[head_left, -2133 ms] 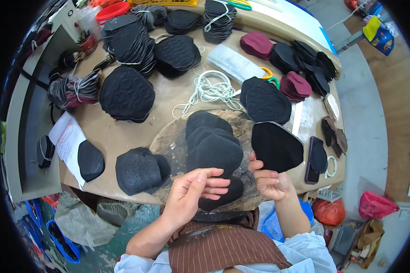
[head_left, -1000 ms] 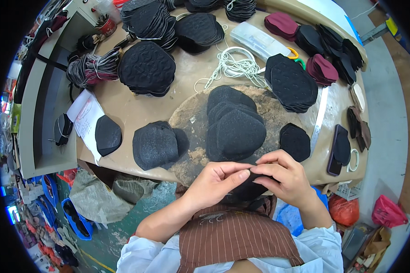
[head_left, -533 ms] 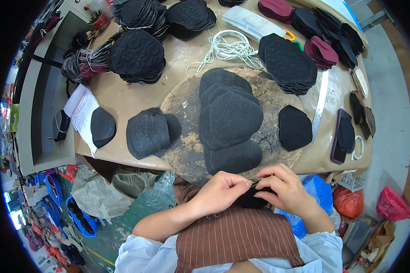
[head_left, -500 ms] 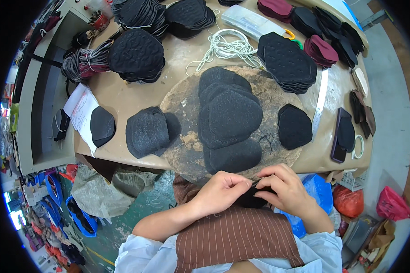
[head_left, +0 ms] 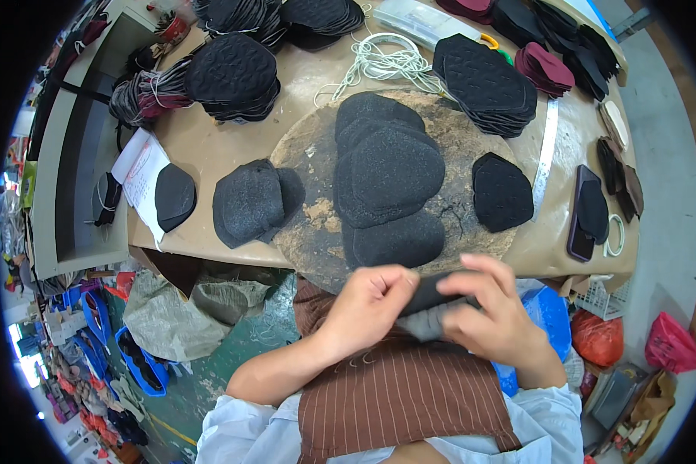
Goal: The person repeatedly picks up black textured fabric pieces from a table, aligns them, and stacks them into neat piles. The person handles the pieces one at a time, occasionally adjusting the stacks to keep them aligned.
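In front of my apron, my left hand (head_left: 373, 305) is closed, thumb against fingers, on the left end of a black fabric piece (head_left: 427, 295). A paler grey face shows along the piece's lower side. My right hand (head_left: 493, 313) is at its other end, fingers apart and blurred; whether they touch it is unclear. Just beyond my hands, overlapping dark shaped pieces (head_left: 390, 174) lie on a round worn block (head_left: 317, 213). A small dark stack (head_left: 249, 203) sits at the block's left edge, and a black quilted piece (head_left: 503, 192) at its right.
Tall stacks of black quilted pieces (head_left: 232, 77) stand at the back left, another stack (head_left: 483, 81) at the back right. White cord (head_left: 387, 66) lies coiled between them. A metal ruler (head_left: 547, 147) and a phone (head_left: 582, 224) are on the right. Written paper (head_left: 141, 174) lies left.
The fabric piece between my hands has come up and turned, showing more of its grey face. My right fingers have spread. The table sits slightly higher in view.
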Available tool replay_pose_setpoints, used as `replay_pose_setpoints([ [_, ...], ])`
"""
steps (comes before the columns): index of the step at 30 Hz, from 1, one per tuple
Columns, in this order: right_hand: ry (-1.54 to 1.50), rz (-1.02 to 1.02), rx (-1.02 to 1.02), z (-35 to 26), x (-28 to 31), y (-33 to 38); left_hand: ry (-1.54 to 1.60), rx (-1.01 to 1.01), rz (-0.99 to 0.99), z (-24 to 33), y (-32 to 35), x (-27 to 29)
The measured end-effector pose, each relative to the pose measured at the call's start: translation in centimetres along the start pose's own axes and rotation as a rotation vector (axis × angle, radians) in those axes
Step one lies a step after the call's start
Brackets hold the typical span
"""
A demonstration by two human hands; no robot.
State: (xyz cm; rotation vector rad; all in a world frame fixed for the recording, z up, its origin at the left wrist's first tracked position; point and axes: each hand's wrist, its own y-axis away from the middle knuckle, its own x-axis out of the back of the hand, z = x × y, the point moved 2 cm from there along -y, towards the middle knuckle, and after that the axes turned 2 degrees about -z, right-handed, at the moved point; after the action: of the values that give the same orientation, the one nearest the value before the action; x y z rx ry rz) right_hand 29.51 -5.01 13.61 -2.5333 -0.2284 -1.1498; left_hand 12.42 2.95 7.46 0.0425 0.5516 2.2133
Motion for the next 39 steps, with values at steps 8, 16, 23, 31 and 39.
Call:
replay_pose_setpoints([
  [8,-0.730,0.583,-0.587,3.2,5.4,9.1,-0.462,-0.236,0.211,2.0,-3.4,2.1],
  [16,-0.878,0.045,-0.810,5.9,-0.3,5.2,-0.885,-0.570,0.509,0.9,-0.3,3.3],
  [23,-0.781,-0.199,-0.712,6.7,-2.3,-3.0,-1.105,-0.579,0.325,-4.0,5.0,1.8],
  [31,-0.655,-0.188,-0.729,7.3,-3.9,-3.3,-1.131,-0.500,0.320,-5.3,5.2,1.9],
  [39,-0.519,-0.164,-0.751,6.9,-4.2,-3.3,-0.999,-0.541,0.374,-5.7,5.6,2.6],
])
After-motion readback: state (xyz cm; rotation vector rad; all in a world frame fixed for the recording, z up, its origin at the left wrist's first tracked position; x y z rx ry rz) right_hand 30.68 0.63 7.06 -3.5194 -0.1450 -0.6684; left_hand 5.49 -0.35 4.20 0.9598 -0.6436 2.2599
